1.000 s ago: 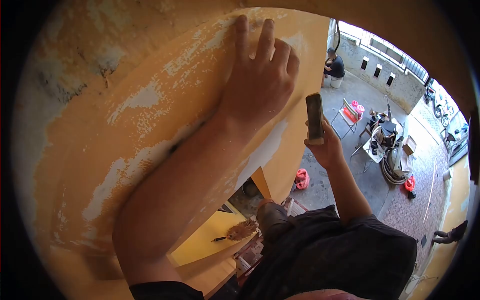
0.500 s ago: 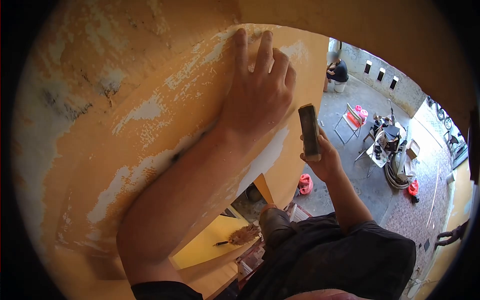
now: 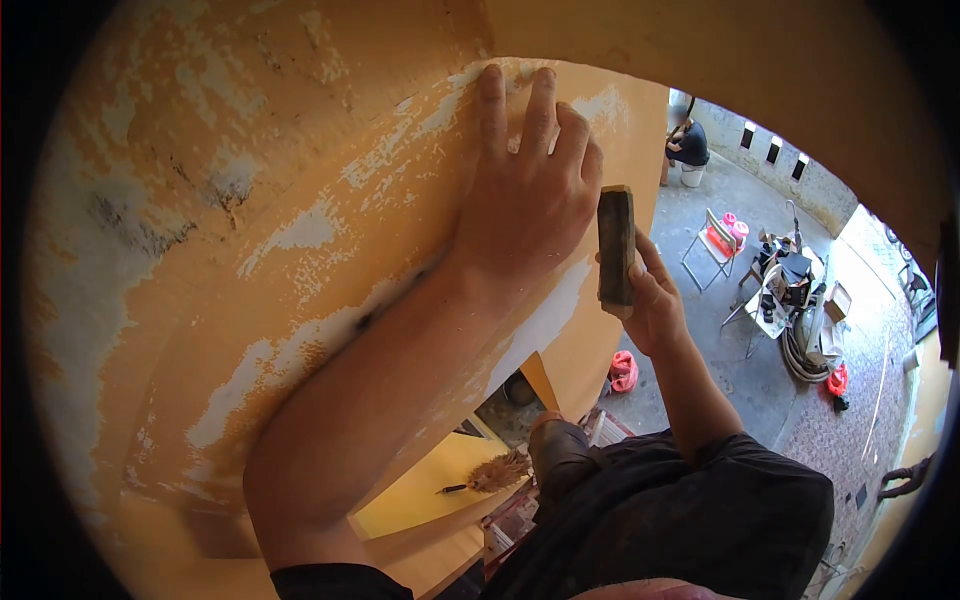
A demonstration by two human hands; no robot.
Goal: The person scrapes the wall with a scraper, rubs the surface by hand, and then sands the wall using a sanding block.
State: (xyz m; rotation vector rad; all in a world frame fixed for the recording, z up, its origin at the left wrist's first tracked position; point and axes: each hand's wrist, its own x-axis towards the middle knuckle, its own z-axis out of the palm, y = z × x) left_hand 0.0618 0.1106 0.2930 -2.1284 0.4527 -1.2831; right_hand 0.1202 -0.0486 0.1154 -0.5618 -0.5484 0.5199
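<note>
My left hand point(image 3: 530, 185) lies on the orange wall point(image 3: 380, 240), its fingers spread and pointing up, with patches of white showing through the paint around it. In my right hand point(image 3: 655, 300) is a dark rectangular block point(image 3: 616, 248) with a pale edge, held upright just right of my left hand. My fingers wrap round the block's lower part. Whether the block touches the wall cannot be made out.
Below, a brown bristly brush point(image 3: 497, 471) lies on a yellow surface point(image 3: 405, 497). On the floor are a pink bag point(image 3: 623, 371), a folding chair point(image 3: 708, 250) and a cluttered chair point(image 3: 770, 310). A person point(image 3: 688, 143) sits at the back.
The block in my right hand has moved up slightly, closer to my left hand. The view has shifted a little; my left hand remains on the wall.
</note>
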